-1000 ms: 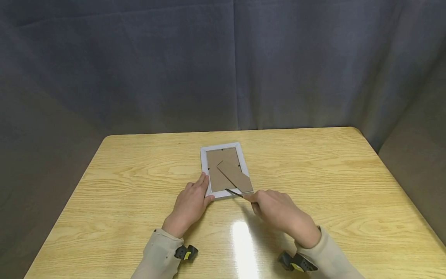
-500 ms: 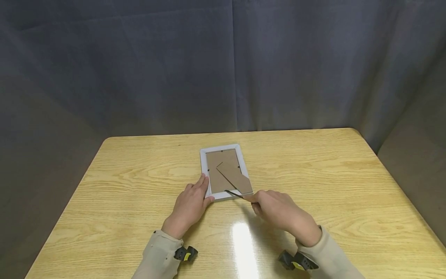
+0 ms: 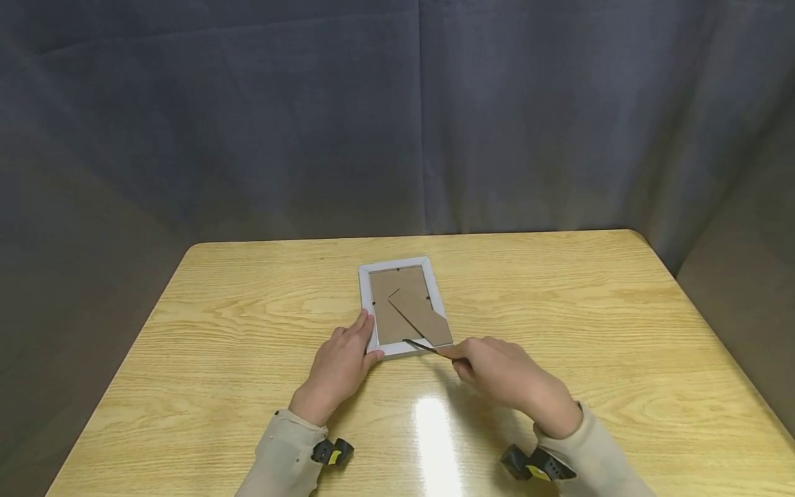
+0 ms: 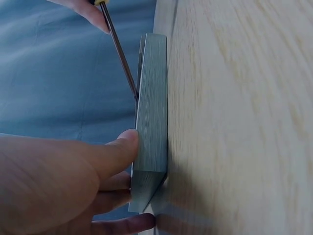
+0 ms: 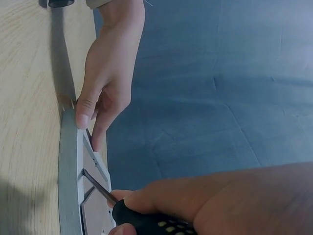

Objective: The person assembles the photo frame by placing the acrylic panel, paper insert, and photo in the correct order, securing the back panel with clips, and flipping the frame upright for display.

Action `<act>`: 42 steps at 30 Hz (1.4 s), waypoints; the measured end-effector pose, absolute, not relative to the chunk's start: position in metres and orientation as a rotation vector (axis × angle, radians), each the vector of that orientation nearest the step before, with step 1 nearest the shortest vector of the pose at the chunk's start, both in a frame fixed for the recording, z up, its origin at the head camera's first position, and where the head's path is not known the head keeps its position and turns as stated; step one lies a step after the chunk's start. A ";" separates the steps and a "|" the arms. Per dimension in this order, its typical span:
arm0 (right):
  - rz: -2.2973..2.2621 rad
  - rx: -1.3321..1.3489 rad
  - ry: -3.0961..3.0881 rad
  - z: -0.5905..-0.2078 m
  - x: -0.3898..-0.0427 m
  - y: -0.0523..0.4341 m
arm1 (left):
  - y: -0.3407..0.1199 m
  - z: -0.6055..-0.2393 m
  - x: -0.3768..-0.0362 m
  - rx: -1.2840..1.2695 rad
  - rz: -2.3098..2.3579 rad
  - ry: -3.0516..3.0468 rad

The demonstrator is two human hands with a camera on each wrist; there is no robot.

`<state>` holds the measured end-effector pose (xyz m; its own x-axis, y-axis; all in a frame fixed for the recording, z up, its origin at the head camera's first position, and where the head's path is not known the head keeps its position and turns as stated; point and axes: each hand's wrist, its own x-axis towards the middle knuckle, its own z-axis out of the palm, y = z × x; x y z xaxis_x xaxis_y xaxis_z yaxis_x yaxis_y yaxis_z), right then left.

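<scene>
A white picture frame [image 3: 404, 348] lies face down on the wooden table, its brown backing board [image 3: 386, 321] with a stand flap [image 3: 425, 321] facing up. Small dark tabs sit along the inner edge of the frame. My left hand [image 3: 338, 362] holds the near left corner, thumb on the near side and fingers along the left side. In my right hand [image 3: 503, 373] I grip a screwdriver [image 5: 146, 218] by its black and yellow handle. Its thin shaft [image 3: 422, 346] slants down to the left, and the tip touches the near inner edge by the backing board.
The wooden table [image 3: 248, 297] extends to both sides of the frame, with rounded far corners. Dark grey curtains [image 3: 310, 124] hang behind and beside it. Black straps [image 3: 332, 452] with devices are on both wrists.
My right hand and wrist have shifted slightly to the right, and the screwdriver tip stays at the frame's near inner edge. My left hand keeps its hold.
</scene>
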<state>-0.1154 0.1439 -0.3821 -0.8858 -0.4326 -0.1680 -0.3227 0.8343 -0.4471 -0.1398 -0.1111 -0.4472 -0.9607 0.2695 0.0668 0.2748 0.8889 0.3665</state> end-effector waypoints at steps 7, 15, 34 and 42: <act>-0.591 -0.577 2.768 -0.381 -0.114 0.144 | -0.111 -0.448 -0.140 -0.422 -0.611 -3.046; -0.581 -0.583 2.795 -0.381 -0.114 0.145 | -0.111 -0.449 -0.141 -0.431 -0.632 -3.032; -0.600 -0.533 2.835 -0.380 -0.118 0.148 | -0.111 -0.443 -0.139 -0.451 -0.682 -3.086; -0.618 -0.557 2.857 -0.380 -0.122 0.150 | -0.111 -0.438 -0.136 -0.466 -0.664 -3.113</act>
